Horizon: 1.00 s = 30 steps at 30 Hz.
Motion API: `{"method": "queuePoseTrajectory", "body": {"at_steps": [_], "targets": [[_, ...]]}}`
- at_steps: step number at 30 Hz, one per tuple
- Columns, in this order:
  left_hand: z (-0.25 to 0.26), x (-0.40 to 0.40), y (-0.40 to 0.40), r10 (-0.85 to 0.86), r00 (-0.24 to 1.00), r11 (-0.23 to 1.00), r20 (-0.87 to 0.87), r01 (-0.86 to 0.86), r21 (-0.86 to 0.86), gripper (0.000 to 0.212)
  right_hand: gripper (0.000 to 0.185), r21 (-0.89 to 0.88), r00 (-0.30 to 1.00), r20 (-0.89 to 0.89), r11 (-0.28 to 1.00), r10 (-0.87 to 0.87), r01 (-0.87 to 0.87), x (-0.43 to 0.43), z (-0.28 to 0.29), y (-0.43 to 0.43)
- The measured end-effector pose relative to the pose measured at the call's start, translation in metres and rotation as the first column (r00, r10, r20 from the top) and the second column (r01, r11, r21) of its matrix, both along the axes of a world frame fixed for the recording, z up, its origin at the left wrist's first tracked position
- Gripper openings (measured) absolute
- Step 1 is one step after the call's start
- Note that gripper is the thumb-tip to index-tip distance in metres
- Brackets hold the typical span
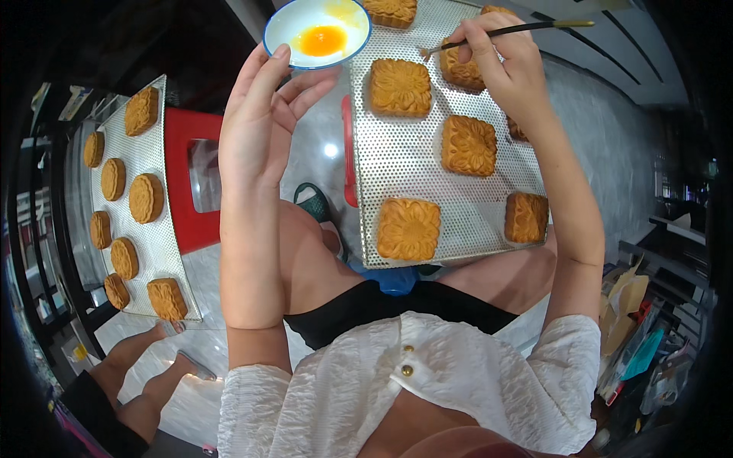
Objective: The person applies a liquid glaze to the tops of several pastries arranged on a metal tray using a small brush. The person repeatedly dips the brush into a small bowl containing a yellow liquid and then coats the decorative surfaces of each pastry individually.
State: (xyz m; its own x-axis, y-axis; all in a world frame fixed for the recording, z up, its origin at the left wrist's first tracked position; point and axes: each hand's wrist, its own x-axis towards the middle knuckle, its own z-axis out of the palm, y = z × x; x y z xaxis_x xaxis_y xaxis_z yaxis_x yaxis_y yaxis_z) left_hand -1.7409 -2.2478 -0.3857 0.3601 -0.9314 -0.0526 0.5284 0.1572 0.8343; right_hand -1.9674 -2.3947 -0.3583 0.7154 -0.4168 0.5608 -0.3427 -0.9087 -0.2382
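Observation:
In my left hand is a small white bowl with a blue rim, its wall pinched under my thumb. Orange-yellow liquid, like beaten egg yolk, pools inside it. My right hand grips a thin dark-handled brush. The bristles hover beside a square mooncake with a flower pattern; contact cannot be made out. Several more mooncakes, such as one in the middle and one near the front, sit on the perforated metal tray. My right hand partly hides another mooncake.
On the left, a second perforated tray with round and square mooncakes rests on a red stool. Another person's legs stand near it. A red support shows under my tray. Boxes and bags lie at the right.

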Motion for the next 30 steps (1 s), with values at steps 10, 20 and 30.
{"method": "queuePoseTrajectory", "body": {"at_steps": [10, 20, 30], "targets": [[0.002, 0.004, 0.003, 0.012, 1.000, 1.000, 0.006, -0.012, -0.014, 0.035, 0.023, 0.131, 0.979, 0.165, 0.986, -0.121, 0.100, 0.021, -0.005, -0.008], [0.002, 0.003, 0.003, 0.014, 1.000, 1.000, 0.002, -0.014, -0.005, 0.034, 0.036, 0.733, 0.934, 0.274, 0.678, -0.230, -0.048, 0.028, -0.016, -0.017], [0.003, 0.003, 0.004, 0.013, 1.000, 1.000, 0.007, -0.013, 0.002, 0.034, 0.035, 0.794, 0.952, 0.132, 0.605, -0.277, 0.066, 0.031, -0.006, -0.015]]}}
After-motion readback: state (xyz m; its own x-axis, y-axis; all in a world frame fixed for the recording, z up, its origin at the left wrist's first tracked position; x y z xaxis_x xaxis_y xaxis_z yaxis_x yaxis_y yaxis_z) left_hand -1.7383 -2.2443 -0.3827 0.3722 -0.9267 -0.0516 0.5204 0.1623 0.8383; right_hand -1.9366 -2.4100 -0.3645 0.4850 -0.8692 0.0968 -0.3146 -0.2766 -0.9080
